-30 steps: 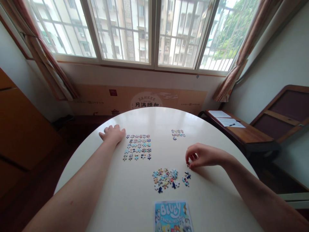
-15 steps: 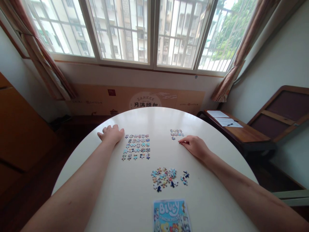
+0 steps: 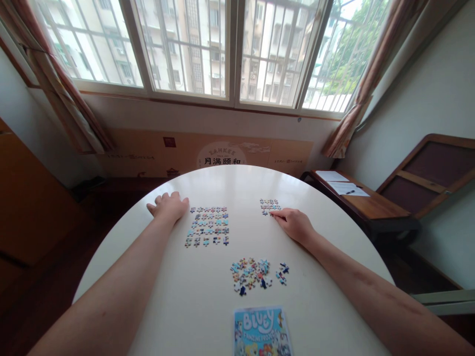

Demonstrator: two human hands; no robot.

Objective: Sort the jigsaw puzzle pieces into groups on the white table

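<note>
at a round white glossy table [image 3: 200, 306] beneath a barred window [image 3: 237, 74], a person's right hand [image 3: 295, 226] pinches a small multicoloured interlocking puzzle piece [image 3: 271, 213] between thumb and forefinger, the fingertips drawn together and covering most of it; whether the piece is lifted or touching the tabletop cannot be told. it sits at the near edge of a small block of puzzle pieces [image 3: 270, 207], just beside the lone piece that begins the block's third row. the left hand [image 3: 169, 206] grips nothing visible, resting palm down on the white surface with its fingers spread, just beside the upper left corner of a larger group of puzzle pieces [image 3: 211, 223] laid out in five spaced rows. the tabletop also bears a loose, overlapping heap of blue, yellow and white puzzle pieces [image 3: 250, 273], nearer the person, with a few dark blue and pale stray pieces [image 3: 284, 268] apart on its right. closest to the person lies a flat, light-blue rectangular picture sheet [image 3: 261, 333] lettered "bluey", its lower edge out of frame. at right, a brown wooden bench [image 3: 386, 205] carries white papers [image 3: 330, 176] and a dark pen [image 3: 350, 192], while a tan printed panel [image 3: 144, 153] stands behind the table.
</note>
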